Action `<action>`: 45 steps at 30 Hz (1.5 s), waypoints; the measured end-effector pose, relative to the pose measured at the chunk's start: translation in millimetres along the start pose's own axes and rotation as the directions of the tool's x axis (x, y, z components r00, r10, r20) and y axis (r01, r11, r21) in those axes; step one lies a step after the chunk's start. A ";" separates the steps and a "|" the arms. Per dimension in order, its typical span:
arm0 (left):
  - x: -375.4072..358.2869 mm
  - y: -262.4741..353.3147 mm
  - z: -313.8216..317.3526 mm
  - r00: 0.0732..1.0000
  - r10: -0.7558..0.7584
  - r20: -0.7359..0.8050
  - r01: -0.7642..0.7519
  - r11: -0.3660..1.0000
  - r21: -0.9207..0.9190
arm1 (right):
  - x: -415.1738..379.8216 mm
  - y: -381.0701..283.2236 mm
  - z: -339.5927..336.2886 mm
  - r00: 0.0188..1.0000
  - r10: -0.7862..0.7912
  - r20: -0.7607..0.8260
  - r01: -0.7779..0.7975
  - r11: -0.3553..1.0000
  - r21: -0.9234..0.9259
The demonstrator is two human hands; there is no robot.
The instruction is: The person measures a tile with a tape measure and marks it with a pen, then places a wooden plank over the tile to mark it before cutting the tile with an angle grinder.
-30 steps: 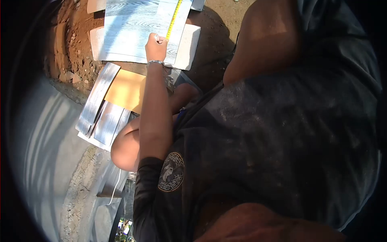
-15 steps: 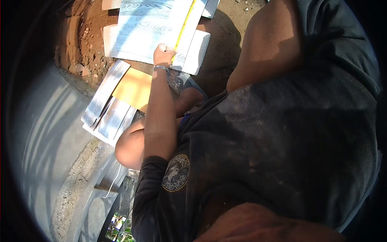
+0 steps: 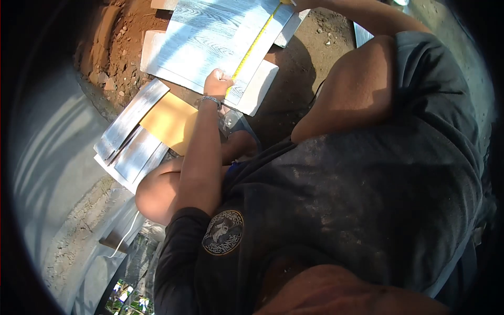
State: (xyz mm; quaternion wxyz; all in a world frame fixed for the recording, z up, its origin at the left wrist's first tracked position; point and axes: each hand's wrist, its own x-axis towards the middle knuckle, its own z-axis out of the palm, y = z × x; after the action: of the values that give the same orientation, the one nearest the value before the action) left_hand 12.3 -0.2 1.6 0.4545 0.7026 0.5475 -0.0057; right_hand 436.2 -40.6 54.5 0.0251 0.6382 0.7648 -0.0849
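Note:
A yellow tape measure (image 3: pixel 254 46) lies stretched along a grey wood-grain board (image 3: pixel 210 39) in front of me. My left hand (image 3: pixel 218 84), with a bracelet at the wrist, is closed on the tape at the board's near edge. At the top of the view my right hand (image 3: pixel 300 4) grips the tape's far end, partly cut off by the frame edge. The wood-grain board rests on paler slabs (image 3: pixel 258 86) that stick out from under it.
To the left, narrow wood-grain strips (image 3: pixel 134 118) lie with an orange-yellow sheet (image 3: pixel 170 121). Reddish soil and rubble (image 3: pixel 113 58) lie beyond them. A grey concrete surface (image 3: pixel 52 136) runs along the left, and a white cord (image 3: pixel 126 236) hangs below. My bent knees (image 3: pixel 346 89) flank the work.
My right arm and hand have come into view at the upper right, at the tape's far end. My left hand stays on the near end. The whole view has shifted slightly.

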 end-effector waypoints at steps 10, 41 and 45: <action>-1.0 -8.9 0.5 1.000 0.027 0.004 -0.027 1.000 -0.003 | -8.4 10.7 11.0 0.998 -0.003 -0.057 0.005 0.999 0.034; -4.6 2.1 -4.9 1.000 0.004 0.005 -0.005 0.994 0.106 | -4.0 66.3 14.8 0.986 0.020 -0.168 0.001 0.992 0.125; -4.1 4.5 -2.8 1.000 -0.020 0.008 0.020 0.999 0.043 | -5.3 65.5 15.4 0.987 0.029 -0.156 -0.009 0.992 0.129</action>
State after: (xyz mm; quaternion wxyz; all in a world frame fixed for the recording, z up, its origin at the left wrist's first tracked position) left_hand 12.9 -1.5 8.1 0.4415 0.7067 0.5523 -0.0248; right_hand 500.4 -37.1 33.7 -0.0755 0.6503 0.7513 -0.0828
